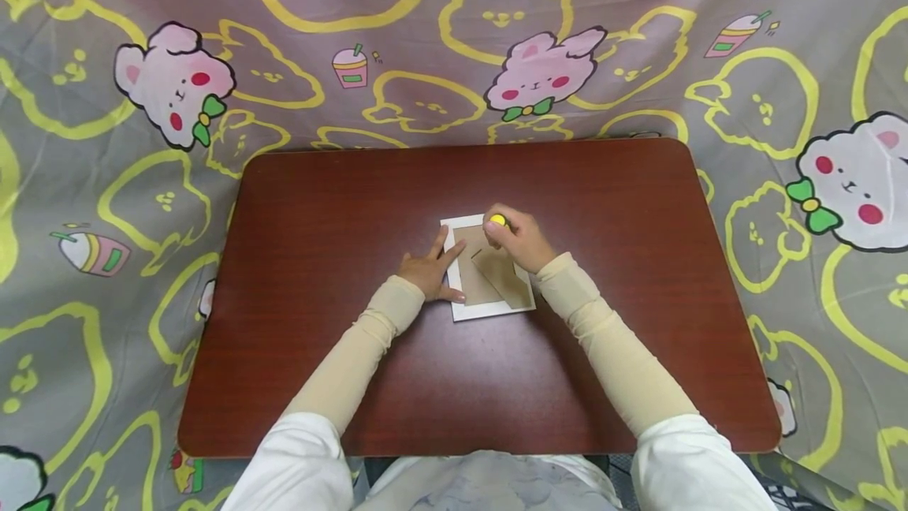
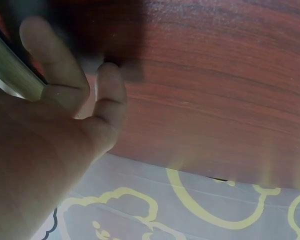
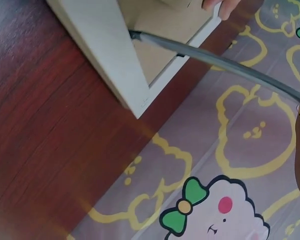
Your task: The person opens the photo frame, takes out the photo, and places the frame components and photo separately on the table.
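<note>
A white picture frame [image 1: 489, 310] lies on the table with its brown backing board [image 1: 470, 278] facing up. On the board is a brown flap like an easel stand [image 1: 505, 278]. My left hand [image 1: 427, 270] rests along the frame's left side, fingers spread, some reaching over onto the board. My right hand [image 1: 523, 239] grips the yellow handle of a screwdriver [image 1: 499, 220] above the frame's far right part. In the right wrist view, the tip of the screwdriver's grey shaft [image 3: 215, 61] meets the inner edge of the frame [image 3: 102, 42].
The brown wooden table [image 1: 319, 219] has rounded corners. A grey cloth [image 1: 411, 46] with yellow outlines and cartoon animals hangs behind the table and at both sides.
</note>
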{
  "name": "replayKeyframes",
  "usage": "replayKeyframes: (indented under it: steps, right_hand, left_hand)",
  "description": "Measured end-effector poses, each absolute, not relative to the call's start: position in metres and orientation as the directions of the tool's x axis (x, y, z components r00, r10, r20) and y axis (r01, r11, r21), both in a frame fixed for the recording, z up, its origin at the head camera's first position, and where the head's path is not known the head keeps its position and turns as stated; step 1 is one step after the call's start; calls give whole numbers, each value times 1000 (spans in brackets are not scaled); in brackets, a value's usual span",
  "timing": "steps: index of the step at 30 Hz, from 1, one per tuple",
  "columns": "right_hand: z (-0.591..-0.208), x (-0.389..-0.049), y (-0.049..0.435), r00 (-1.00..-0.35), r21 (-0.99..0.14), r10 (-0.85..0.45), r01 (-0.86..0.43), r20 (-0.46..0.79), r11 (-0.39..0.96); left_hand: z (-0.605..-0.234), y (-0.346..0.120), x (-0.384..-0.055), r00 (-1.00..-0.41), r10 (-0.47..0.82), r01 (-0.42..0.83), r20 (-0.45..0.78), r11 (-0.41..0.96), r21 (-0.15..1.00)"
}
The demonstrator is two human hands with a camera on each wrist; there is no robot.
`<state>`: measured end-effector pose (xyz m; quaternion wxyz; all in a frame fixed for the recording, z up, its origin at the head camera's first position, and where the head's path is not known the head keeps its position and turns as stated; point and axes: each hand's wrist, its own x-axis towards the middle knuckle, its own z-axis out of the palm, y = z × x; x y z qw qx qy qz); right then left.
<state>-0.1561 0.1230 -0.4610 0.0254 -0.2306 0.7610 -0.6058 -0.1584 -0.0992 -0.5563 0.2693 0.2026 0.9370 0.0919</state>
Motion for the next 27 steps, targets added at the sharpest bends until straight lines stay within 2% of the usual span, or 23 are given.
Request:
replayKeyframes:
  steps: [4,14,18,24,27]
  right_hand:
    - [-443,-151,127,-902,-949,-357,-296,242,106]
    - [-480,-166,146,-926,-971,-291,-234,239,-51]
    - [-480,-167,149,-941,-972,-247,-220,233,-79]
    - [-480,-162,142,-932,-964,-248,-255,266,-76]
    - [-478,-159,142,-944,-960,-178,-262,276,-103]
  left_hand:
    - [-557,-99,-158,-773,427,334,-469,902,272]
    - [-553,-97,-160,-773,417,319,-478,907,276]
    - [-554,-96,-161,-774,422,324,-472,905,276]
    - [-554,-96,-159,-773,416,327,-479,908,261]
    - [-552,-96,-157,-768,414,321,-489,909,267]
